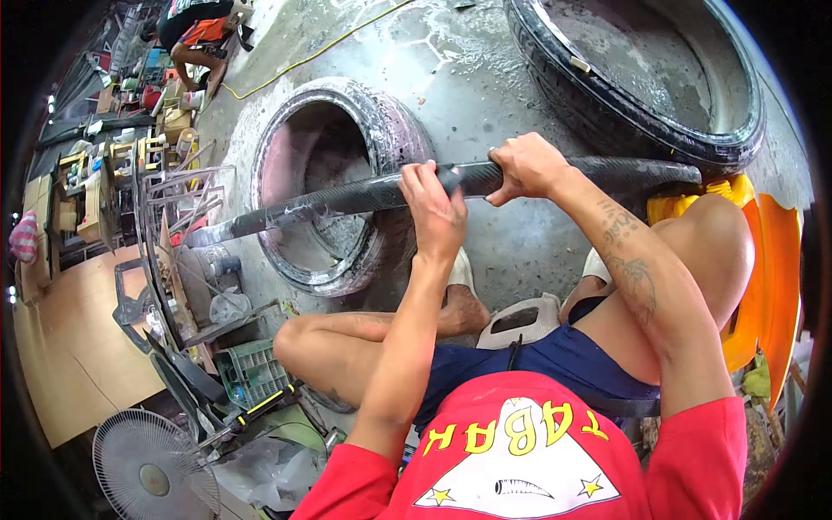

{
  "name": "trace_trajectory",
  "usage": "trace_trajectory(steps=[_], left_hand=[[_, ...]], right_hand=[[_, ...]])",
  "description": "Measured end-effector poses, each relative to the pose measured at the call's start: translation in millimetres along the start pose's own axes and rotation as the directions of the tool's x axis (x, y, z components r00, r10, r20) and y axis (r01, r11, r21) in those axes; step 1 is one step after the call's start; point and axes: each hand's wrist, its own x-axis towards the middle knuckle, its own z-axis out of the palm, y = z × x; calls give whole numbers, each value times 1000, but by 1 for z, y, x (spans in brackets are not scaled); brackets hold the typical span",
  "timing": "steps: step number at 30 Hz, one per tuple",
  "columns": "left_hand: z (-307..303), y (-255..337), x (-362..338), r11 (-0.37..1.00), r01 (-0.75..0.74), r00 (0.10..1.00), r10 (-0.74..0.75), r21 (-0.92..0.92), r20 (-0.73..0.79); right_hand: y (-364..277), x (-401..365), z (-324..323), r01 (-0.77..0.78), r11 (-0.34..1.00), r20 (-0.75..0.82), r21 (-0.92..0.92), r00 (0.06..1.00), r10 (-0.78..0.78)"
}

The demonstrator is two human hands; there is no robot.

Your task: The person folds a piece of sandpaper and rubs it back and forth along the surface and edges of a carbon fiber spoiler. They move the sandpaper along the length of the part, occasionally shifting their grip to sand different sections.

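A long, curved dark strip (pixel 347 198) with a woven carbon-fibre look lies across two tyres in front of me. Its left end is smeared whitish. My right hand (pixel 527 169) is closed over the strip right of its middle, thumb on the near edge. Just left of it, my left hand (pixel 432 215) presses on the strip with bent fingers around a small dark pad (pixel 448 179), partly hidden and blurred. Under the strip's left half lies a dusty tyre (pixel 394 130). A larger tyre (pixel 598 108) sits behind its right end.
On the left are cluttered shelves, a wooden board (pixel 78 338), a green crate (pixel 251 373) and a fan (pixel 156 468). Orange and yellow panels (pixel 763 277) stand at my right. A yellow cord (pixel 321 54) crosses the floor near another person (pixel 195 39) bending down.
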Motion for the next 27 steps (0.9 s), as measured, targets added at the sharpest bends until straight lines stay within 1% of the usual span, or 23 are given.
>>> trace_trajectory(steps=[2, 3, 4, 6, 7, 8, 9, 10, 11, 12, 13, 14, 16, 17, 18, 19, 20, 22, 23, 24, 26, 27], left_hand=[[-7, -21, 12, 996, -65, 998, 65, -60, 5], [-9, -42, 23, 1000, -1, 1000, 1, 27, 0], [-9, -63, 33, 993, 81, 993, -73, 83, -87], [-4, -67, 33, 982, 124, 981, -101, 141, -165], [-3, -50, 28, 992, 94, 987, -81, 85, -141], [0, -25, 14, 998, 61, 991, -57, 26, -118], [0, -13, 0, 999, -39, 997, 40, 25, -61], [-6, -15, -2, 998, -62, 997, 62, -15, -53], [-11, -28, 6, 999, -45, 998, 45, 1, -42], [-15, -49, 18, 1000, -25, 999, 25, 16, -25], [-17, -73, 27, 992, 60, 996, -53, 107, -72], [-14, -88, 29, 992, 97, 984, -84, 83, -157], [-7, -54, 18, 986, 130, 976, -110, 100, -190], [-5, -33, 7, 998, 12, 990, -3, 63, -143], [-8, -14, -6, 999, -45, 999, 44, -26, -13], [-13, 0, -20, 997, -33, 999, 35, -74, 18], [-18, 6, -29, 992, -23, 998, 29, -121, 49], [-34, -3, -34, 990, 29, 999, -34, -138, -32], [-42, -12, -33, 991, 83, 994, -89, -105, -61], [-47, -22, -28, 988, 111, 988, -122, -112, -98], [-47, -40, -12, 989, 126, 978, -137, -78, -156], [-39, -50, -3, 989, 126, 978, -137, -78, -160]], right_hand=[[-1, -2, 2, -3, 1000, -34, 4, 999, 3], [-3, -2, 1, -10, 1000, -31, -10, 999, 10], [-2, -1, 4, -11, 1000, -26, -7, 1000, 11], [2, 0, 6, 21, 1000, -38, -1, 999, -21], [0, 0, 3, 6, 1000, -14, -23, 1000, -6], [-2, -1, 0, 8, 1000, -25, -29, 1000, -9], [-2, -3, 0, 0, 1000, -13, -7, 1000, 0], [-2, -3, 0, -5, 1000, 1, 15, 1000, 5], [-1, -3, 2, 12, 1000, -28, 18, 1000, -11], [-1, -2, 4, 14, 1000, -22, 22, 1000, -14], [1, 0, 5, 30, 999, -47, 18, 998, -29], [2, -2, 7, 39, 999, -69, 18, 997, -37], [3, 2, 6, 35, 999, -63, 10, 997, -34], [2, 0, 4, 16, 1000, -41, 18, 999, -16], [0, -2, 3, 2, 1000, -12, 23, 1000, -2], [-4, -4, -1, -10, 1000, -14, -16, 1000, 9], [-7, -4, 0, 3, 1000, -16, -14, 1000, -3], [-6, -4, -2, -16, 999, -29, -27, 999, 16], [-6, -5, -3, -24, 1000, -6, -19, 1000, 24], [-6, -6, -2, -26, 1000, 6, -16, 1000, 26], [-6, -3, -1, -28, 1000, -4, -9, 1000, 28], [-6, -3, -2, -33, 999, 5, -7, 999, 33]])
